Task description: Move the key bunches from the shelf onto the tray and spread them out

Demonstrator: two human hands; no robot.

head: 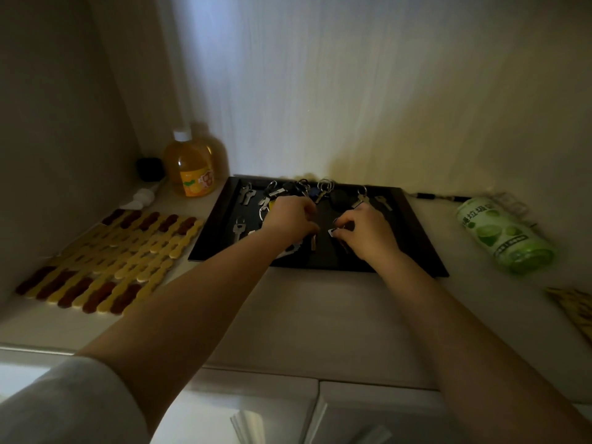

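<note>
A black rectangular tray (416, 238) lies on the pale shelf against the back wall. Several key bunches (298, 189) and single keys (246, 193) are strewn along its far side and left part. Both my hands are over the tray's middle. My left hand (290, 221) has its fingers curled down over keys, and a brownish key (313, 241) sticks out beneath it. My right hand (368, 230) pinches a small silver key (331, 232) between thumb and fingertips. What lies under the palms is hidden.
A yellow and brown slatted mat (112, 261) lies left of the tray. Behind it stand an orange drink bottle (190, 165), a dark small object (150, 169) and a white tube (142, 198). A green roll package (503, 235) lies at the right, and a black cable (439, 197) runs along the wall.
</note>
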